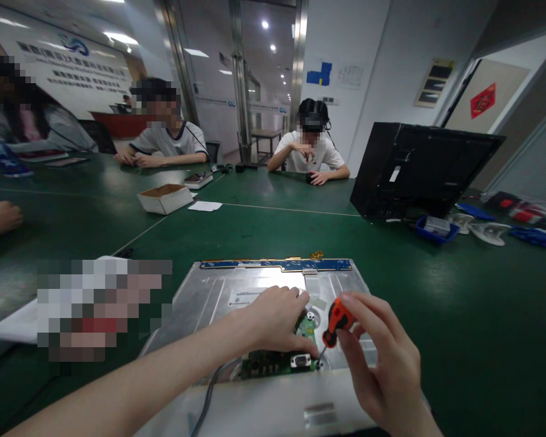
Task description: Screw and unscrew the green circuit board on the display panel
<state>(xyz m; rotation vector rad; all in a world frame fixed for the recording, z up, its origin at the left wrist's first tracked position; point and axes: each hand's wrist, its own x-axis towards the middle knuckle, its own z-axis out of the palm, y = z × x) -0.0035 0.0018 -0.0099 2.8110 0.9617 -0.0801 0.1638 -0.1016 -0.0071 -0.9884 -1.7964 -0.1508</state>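
- We see the green circuit board [269, 365] lying on the back of the metal panel [195, 303], partly covered by a hand; if it is knocked or pressed unevenly, it could shift or flex.
- The screwdriver [338, 318] leans at a slant, its tip at the corner beside the silver connector [300, 360]; an off-axis push could make it slip and scratch the board.
- Our right hand [382, 358] pinches the orange-and-black handle between thumb and fingers; too light a pinch could let it twist or tip over.
- Our left hand [279, 315] spreads over the board, thumb apart from the bent fingers; that thumb sits right by the tip, so a skid could jab it.
- The grey cable [208, 397] runs below our left forearm; a snag there could tug whatever it joins.
- The blue strip board [275, 264] lines the panel's far edge, exposed to any bump.
- The panel rests on the green bench [473, 340]; if that surface is slick, hard pressing could make the panel slide.
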